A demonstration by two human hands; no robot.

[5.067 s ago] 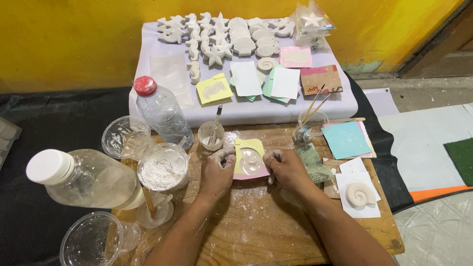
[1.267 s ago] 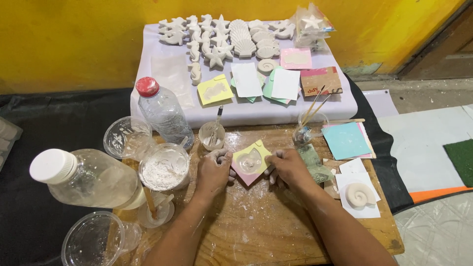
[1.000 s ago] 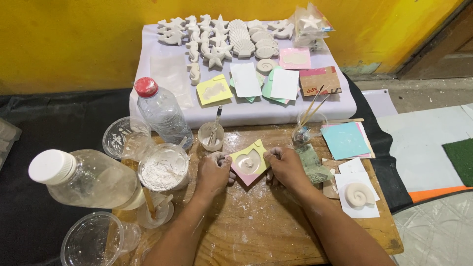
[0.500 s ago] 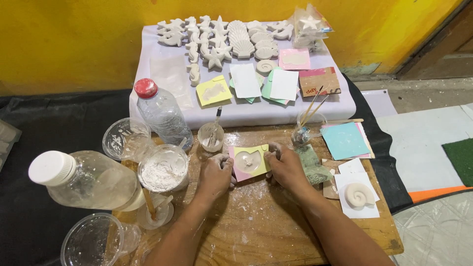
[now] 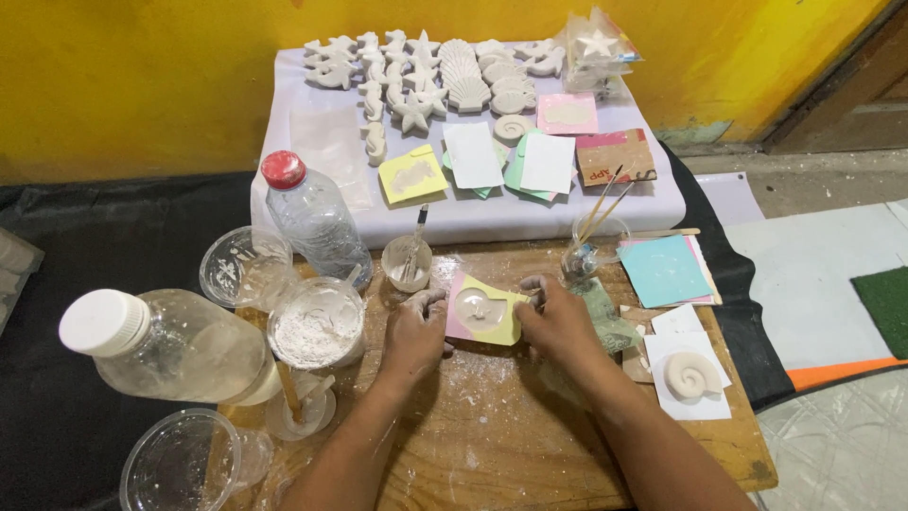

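On the wooden board (image 5: 492, 445) lies a yellow mould (image 5: 484, 311) filled with white plaster, over a pink sheet. My left hand (image 5: 412, 333) grips the mould's left edge with plaster-dusted fingers. My right hand (image 5: 558, 322) grips its right edge. A small cup with a stirring stick (image 5: 407, 262) stands just behind the mould. A cup of white powder (image 5: 317, 323) sits to the left of my left hand.
A red-capped bottle (image 5: 315, 220), a white-capped bottle on its side (image 5: 165, 344) and clear cups (image 5: 184, 464) crowd the left. A white shell cast (image 5: 691, 376) and coloured sheets (image 5: 664, 270) lie right. Behind, a white cloth (image 5: 331, 151) carries several plaster casts and moulds.
Both hands turned and shifted the yellow mould on the board between earlier frames and now; it now lies flatter, square between my hands. Everything else has stayed put.
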